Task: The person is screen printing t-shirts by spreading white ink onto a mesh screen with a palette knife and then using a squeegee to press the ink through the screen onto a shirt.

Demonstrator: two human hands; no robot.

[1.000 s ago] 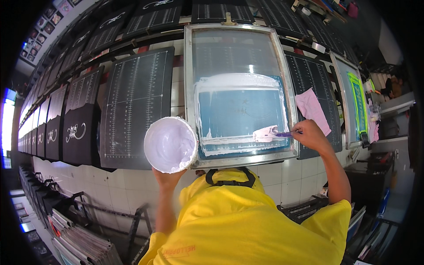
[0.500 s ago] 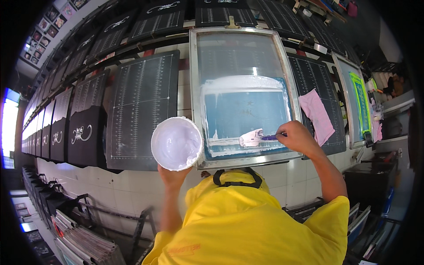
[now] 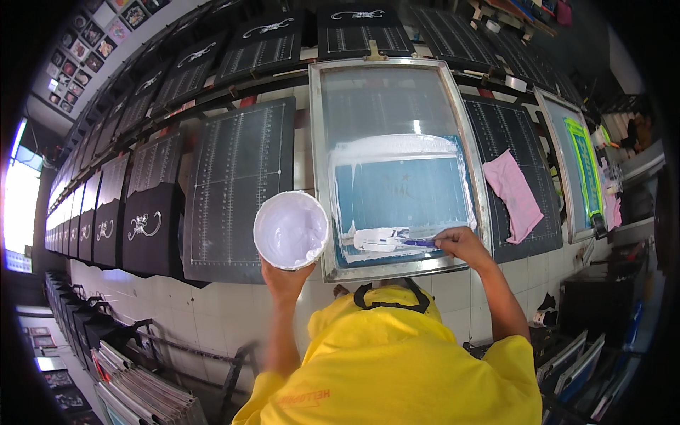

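Note:
My left hand (image 3: 287,279) grips a round white tub (image 3: 285,230) from below, tilted so that its pale, ink-coated inside shows. White ink clings to its rim. My right hand (image 3: 462,245) is closed on the blue-purple handle of a spatula (image 3: 422,242); its blade end lies in a blob of thick white ink (image 3: 377,240) near the close end of a screen printing frame (image 3: 404,268). The metal-edged frame holds a blue mesh area (image 3: 397,188) with faint small markings. A thick white ink band (image 3: 393,146) crosses the mesh farther off.
Dark ruled printing boards (image 3: 237,184) stand in rows to the left and beyond, several carrying black fabric (image 3: 152,230) with white designs. A pink cloth (image 3: 513,195) lies on the board at right. Another frame (image 3: 582,170) with bright green edging stands past it. Stacked frames (image 3: 145,389) are at lower left.
My right hand has moved the spatula left and nearer, and the white ink patch on the mesh has spread leftward. The whole view has shifted slightly; the tub stays in my left hand.

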